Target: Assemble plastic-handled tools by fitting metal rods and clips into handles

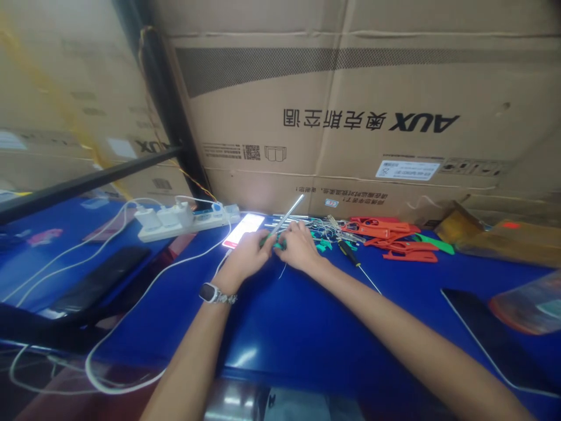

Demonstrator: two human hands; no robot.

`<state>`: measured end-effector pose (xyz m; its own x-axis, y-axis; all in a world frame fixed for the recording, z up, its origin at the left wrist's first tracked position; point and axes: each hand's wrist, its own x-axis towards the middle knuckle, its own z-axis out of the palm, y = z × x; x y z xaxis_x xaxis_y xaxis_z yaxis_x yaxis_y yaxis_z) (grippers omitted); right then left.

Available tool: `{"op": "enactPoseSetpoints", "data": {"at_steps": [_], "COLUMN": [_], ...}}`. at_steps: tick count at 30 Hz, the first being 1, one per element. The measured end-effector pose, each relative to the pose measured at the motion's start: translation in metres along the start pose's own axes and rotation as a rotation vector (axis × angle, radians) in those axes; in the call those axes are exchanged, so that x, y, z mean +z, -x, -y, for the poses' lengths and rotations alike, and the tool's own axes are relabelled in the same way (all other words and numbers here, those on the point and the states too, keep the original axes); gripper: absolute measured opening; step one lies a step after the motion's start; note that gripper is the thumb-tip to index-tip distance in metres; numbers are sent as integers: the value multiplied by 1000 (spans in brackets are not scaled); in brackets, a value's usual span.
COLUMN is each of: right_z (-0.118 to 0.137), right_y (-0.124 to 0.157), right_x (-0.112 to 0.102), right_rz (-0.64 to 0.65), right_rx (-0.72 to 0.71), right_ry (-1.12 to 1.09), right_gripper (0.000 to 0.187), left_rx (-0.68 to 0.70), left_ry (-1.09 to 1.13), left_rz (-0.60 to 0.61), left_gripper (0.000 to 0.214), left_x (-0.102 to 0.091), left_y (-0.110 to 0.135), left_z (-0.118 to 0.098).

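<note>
My left hand (249, 257), with a watch (213, 293) on its wrist, is closed around the lower end of a thin silvery strip (289, 212) that slants up to the right. My right hand (300, 247) is just beside it, its fingers pinched on a small green piece (280, 242) whose exact kind I cannot make out. A thin wire (283, 271) hangs below the fingers. Behind my hands lies a lit phone (243, 230). To the right is a heap of small green parts (324, 244), wires and silvery strips.
Orange plastic pieces (390, 234) and a screwdriver (349, 254) lie to the right. A dark tablet-like slab (495, 339) and a clear container (530, 304) are farther right. A power strip (205, 220) with plugs and white cables is at left. A large cardboard box (350, 76) stands behind.
</note>
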<state>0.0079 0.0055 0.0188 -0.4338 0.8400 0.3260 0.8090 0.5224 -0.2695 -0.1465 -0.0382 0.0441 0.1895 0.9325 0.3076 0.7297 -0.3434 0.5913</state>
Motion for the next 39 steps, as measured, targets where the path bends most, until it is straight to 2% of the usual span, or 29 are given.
{"op": "enactPoseSetpoints", "data": {"at_steps": [2, 4, 7, 10, 13, 17, 20, 23, 29, 31, 35, 39], "right_z": [0, -7, -31, -64, -91, -104, -106, -109, -107, -106, -108, -104], "right_y": [0, 3, 15, 34, 53, 61, 60, 60, 67, 68, 67, 65], "right_x": [1, -2, -17, -37, -52, -60, -60, -61, -69, -70, -68, -65], "right_rz": [-20, -56, -93, -114, -241, -408, -482, -466, -431, -416, -352, -282], "right_rx": [-12, -4, 73, 170, 311, 402, 397, 386, 281, 260, 286, 359], "right_ry": [-13, -119, -519, -986, -1228, -1528, -1583, -1527, -1147, -1094, -1164, -1412], "right_gripper": [12, 9, 10, 26, 36, 33, 31, 31, 31, 33, 39, 42], "left_rx": [-5, 6, 18, 40, 86, 156, 187, 183, 181, 199, 225, 231], "left_ry": [-11, -9, -6, -24, -128, -334, -390, -384, -396, -420, -452, -430], "left_rz": [-4, -6, 9, 79, 157, 203, 236, 260, 282, 274, 248, 237], "left_gripper": [39, 40, 41, 40, 37, 35, 36, 37, 39, 39, 39, 37], "left_x": [0, 0, 4, 11, 20, 28, 32, 36, 44, 44, 43, 40], "left_y": [0, 1, 2, 3, 1, -10, -17, -18, -12, -11, -8, -4], "left_z": [-3, -5, -8, -15, -26, -37, -39, -38, -39, -39, -37, -37]}}
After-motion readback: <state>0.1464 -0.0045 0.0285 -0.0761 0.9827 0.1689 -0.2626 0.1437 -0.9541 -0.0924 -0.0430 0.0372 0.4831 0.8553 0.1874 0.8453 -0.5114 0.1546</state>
